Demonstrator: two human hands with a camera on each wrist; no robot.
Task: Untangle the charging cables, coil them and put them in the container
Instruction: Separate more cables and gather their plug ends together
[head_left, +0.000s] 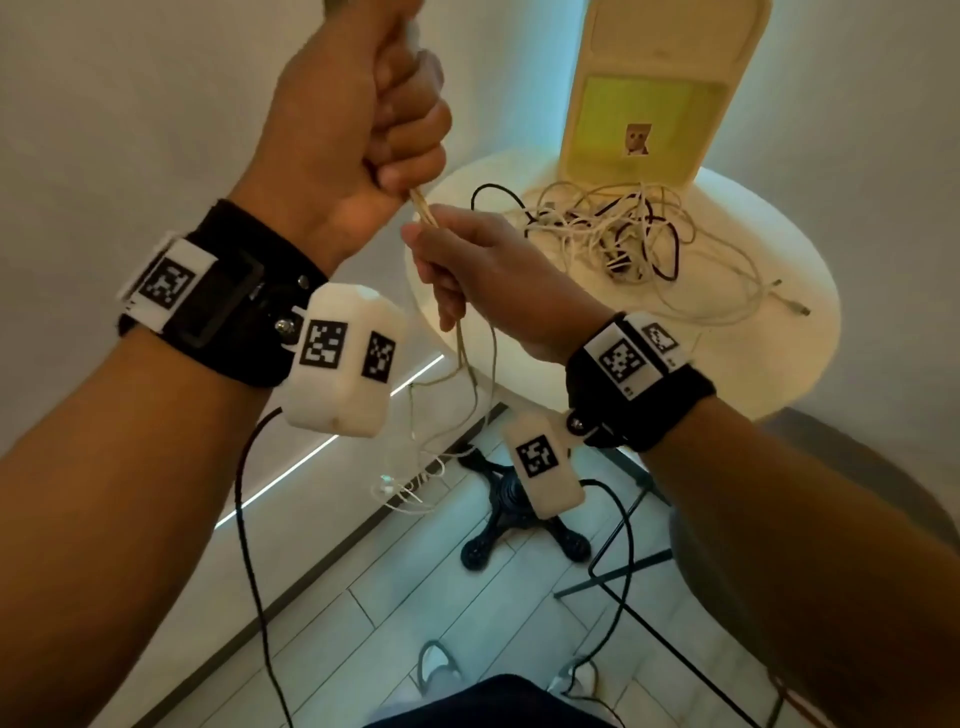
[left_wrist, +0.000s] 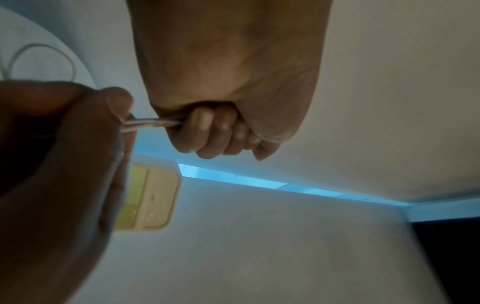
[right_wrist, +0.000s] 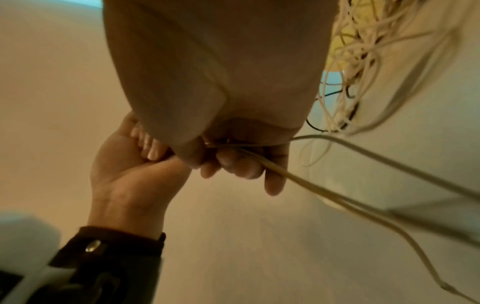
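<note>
My left hand (head_left: 363, 109) is raised in a fist that grips a white cable (head_left: 422, 209) doubled into a few strands. Just below it my right hand (head_left: 483, 270) holds the same strands; their loose ends hang towards the floor (head_left: 467, 374). The left wrist view shows the strands (left_wrist: 153, 123) stretched between both hands. In the right wrist view the cable (right_wrist: 324, 191) runs out of my right fingers (right_wrist: 233, 162). A tangle of white and black cables (head_left: 623, 234) lies on the round white table (head_left: 779, 364). Behind it stands the cream container (head_left: 660, 88), lid raised, its inside yellow.
The table stands on a black pedestal foot (head_left: 514, 514) over a light plank floor. A black wire-frame piece (head_left: 623, 566) sits to the right of it. White walls close in on the left and behind. Black leads hang from both wrist cameras.
</note>
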